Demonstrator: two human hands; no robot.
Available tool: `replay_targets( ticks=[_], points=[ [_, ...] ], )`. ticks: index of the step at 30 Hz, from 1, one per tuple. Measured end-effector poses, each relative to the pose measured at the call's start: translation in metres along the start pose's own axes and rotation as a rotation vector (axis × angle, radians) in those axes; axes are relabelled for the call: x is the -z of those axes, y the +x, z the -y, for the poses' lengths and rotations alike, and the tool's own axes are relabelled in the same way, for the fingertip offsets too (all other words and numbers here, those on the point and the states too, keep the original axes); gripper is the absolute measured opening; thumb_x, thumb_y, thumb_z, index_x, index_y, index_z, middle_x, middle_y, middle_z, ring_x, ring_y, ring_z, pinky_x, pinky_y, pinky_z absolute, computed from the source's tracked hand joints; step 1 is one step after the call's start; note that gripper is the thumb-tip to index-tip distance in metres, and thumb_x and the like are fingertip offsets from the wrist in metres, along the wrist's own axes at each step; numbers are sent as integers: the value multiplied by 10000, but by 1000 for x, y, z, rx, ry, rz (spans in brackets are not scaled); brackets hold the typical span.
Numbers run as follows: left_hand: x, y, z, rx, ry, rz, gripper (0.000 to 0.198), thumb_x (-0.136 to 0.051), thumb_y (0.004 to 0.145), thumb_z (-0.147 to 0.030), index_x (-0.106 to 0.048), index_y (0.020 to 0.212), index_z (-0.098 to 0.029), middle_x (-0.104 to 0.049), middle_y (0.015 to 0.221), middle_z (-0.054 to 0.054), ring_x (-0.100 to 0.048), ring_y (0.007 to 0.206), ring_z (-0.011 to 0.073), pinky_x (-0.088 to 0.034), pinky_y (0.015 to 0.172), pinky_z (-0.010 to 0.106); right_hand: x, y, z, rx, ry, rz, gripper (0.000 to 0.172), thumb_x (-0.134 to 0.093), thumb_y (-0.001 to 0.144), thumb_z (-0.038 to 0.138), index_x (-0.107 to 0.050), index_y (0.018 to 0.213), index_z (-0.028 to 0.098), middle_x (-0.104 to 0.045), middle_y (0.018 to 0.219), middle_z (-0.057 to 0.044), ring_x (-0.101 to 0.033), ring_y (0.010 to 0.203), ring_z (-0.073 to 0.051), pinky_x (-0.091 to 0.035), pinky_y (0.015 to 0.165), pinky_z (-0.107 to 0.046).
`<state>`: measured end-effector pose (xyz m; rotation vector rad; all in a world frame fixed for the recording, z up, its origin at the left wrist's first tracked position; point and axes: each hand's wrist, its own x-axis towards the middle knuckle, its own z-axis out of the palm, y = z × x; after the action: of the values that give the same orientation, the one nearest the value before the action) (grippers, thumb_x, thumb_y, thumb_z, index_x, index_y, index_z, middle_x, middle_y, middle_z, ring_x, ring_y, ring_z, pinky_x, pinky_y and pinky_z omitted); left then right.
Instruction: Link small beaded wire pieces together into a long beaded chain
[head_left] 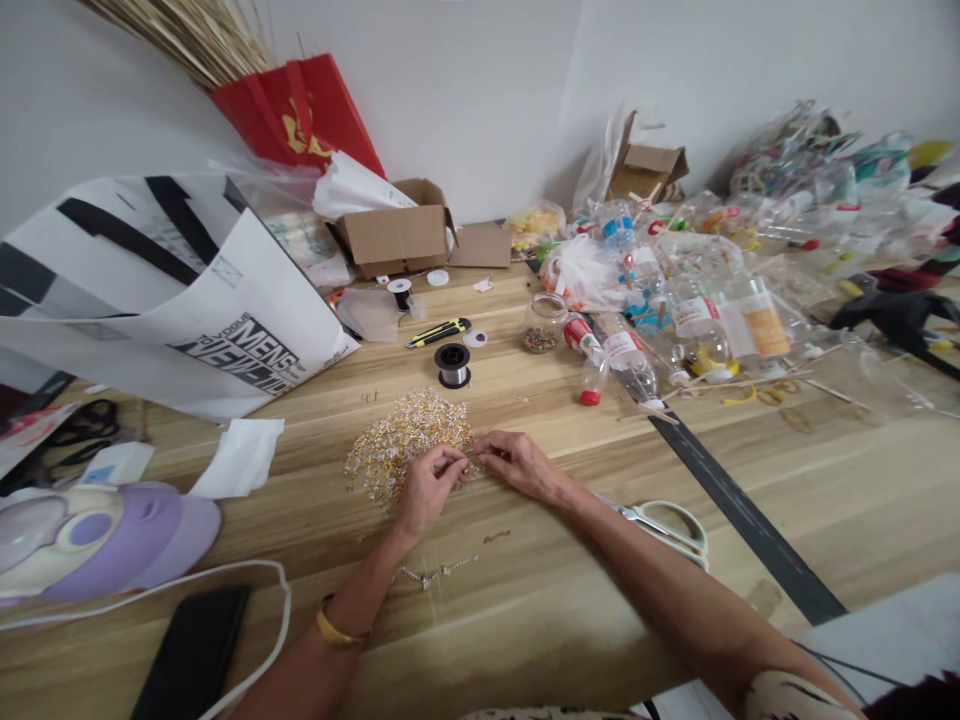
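A loose pile of small gold and clear beads [397, 435] is spread on the wooden table. At its right edge my left hand [429, 490] is closed, thumb and fingertips pinched together. Just beside it my right hand [519, 465] is closed in a pinch too, the fingertips of both almost meeting. Whatever lies between them is too small to make out. Nearer to me rest a beaded chain [427, 578] and a short strand [496, 537]. A black spool of silvery wire [452, 366] stands behind the pile.
White-handled scissors [667, 530] lie beside my right forearm. A yellow-black utility knife [439, 332] and a jar of beads [543, 325] are farther back. Plastic bottles [626, 355] crowd the right; a white bag [187, 310], purple device [142, 535] and phone [193, 650] occupy the left.
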<state>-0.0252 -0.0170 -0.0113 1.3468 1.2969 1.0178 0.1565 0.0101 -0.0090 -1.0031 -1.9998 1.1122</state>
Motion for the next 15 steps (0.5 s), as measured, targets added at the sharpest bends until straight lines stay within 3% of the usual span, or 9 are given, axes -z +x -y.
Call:
replay_targets(
  ticks=[7, 15],
  points=[
    [0, 1, 6, -11, -18, -12, 241, -644, 747, -384, -559, 726, -159, -651, 605, 5, -665, 565, 170, -518, 538, 257, 1, -1, 2, 49, -118, 28, 150, -502, 868, 156, -650, 857, 135, -636, 807, -40, -534, 676, -119, -396, 633, -214],
    [0, 1, 0, -18, -22, -27, 301, -618, 765, -448, -515, 717, -170, -630, 592, -9, -635, 510, 148, -532, 513, 264, 3, -2, 3, 7, -87, 97, 104, -511, 818, 145, -613, 799, 140, -527, 628, 34, -428, 551, -79, -332, 543, -185]
  ],
)
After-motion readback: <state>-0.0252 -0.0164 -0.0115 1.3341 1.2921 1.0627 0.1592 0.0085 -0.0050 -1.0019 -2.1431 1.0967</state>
